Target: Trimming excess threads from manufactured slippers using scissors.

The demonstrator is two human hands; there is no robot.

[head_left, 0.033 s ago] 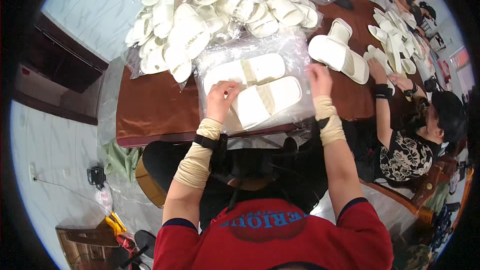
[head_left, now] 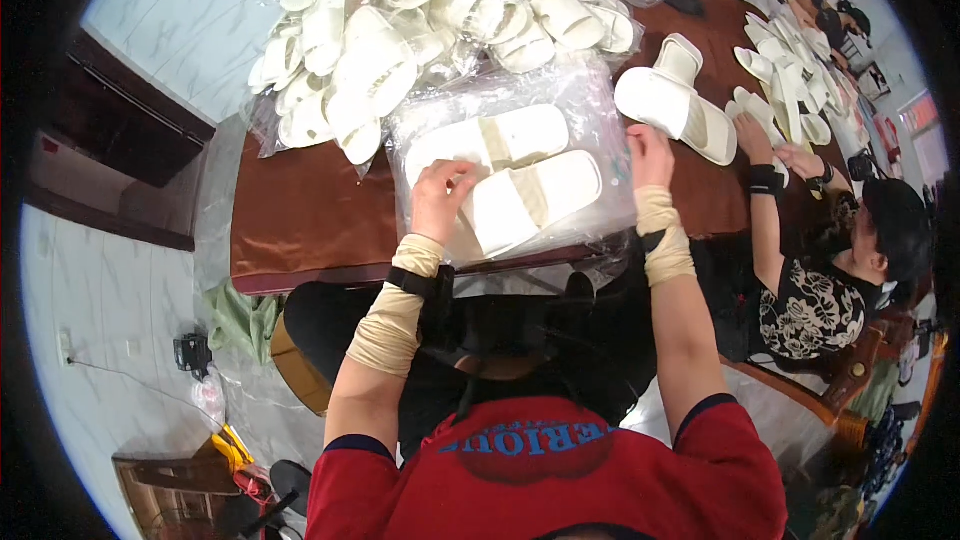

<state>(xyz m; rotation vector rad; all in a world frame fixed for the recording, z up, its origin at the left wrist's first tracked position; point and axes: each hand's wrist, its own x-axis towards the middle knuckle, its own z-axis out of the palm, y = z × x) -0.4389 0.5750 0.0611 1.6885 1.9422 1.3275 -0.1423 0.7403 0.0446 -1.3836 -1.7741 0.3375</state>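
Observation:
A pair of white slippers lies side by side on a clear plastic bag [head_left: 585,95] before me. The farther slipper [head_left: 535,132] and the nearer slipper [head_left: 570,187] both have pale cream straps. My left hand [head_left: 438,202] rests at their left ends, fingers loosely bent and thumb apart, nothing visible in it. At the bag's right edge is my right hand [head_left: 651,157], its fingers curled together. Whatever they may pinch there is too small to make out. Tan sleeves cover both wrists, with a black band on each.
Bagged white slippers [head_left: 440,15] are heaped at the far side of the brown-covered table [head_left: 310,210]. Loose slippers [head_left: 680,105] lie to the right. Beyond them a co-worker [head_left: 820,310] handles other slippers, near a further row [head_left: 790,75].
My right hand has shifted slightly to the right, away from the slippers. My left hand and the slippers have hardly moved.

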